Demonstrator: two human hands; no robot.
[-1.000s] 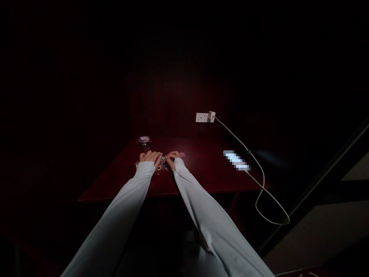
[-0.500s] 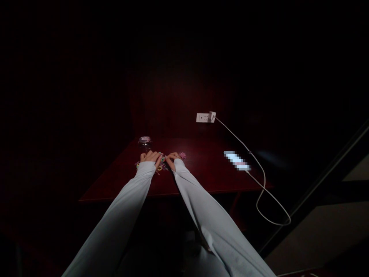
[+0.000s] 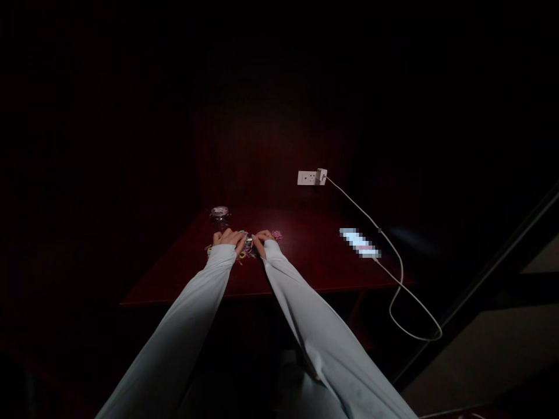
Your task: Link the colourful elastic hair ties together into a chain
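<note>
Over a small pile of colourful bands (image 3: 243,254) on the dark red table, my left hand (image 3: 229,238) is closed, thumb and fingers pressed together. My right hand (image 3: 262,237) is pinched just to its right. A small light-coloured piece (image 3: 249,239) shows between the two sets of fingertips; it is too small to name. Some of the pile is hidden under my left hand. Beyond my right hand lies a little cluster of pink bands (image 3: 277,235). A clear jar with a pinkish lid (image 3: 219,212) stands behind my left hand.
On the right of the table (image 3: 305,273) lies a phone with a lit, blurred screen (image 3: 360,243). Its white cable (image 3: 398,262) loops past the right edge and up to a charger in the wall socket (image 3: 306,178). The surroundings are dark.
My fingertips have shifted slightly, and a light piece now shows between them where greenish bands were seen. Both arms are nearly still.
</note>
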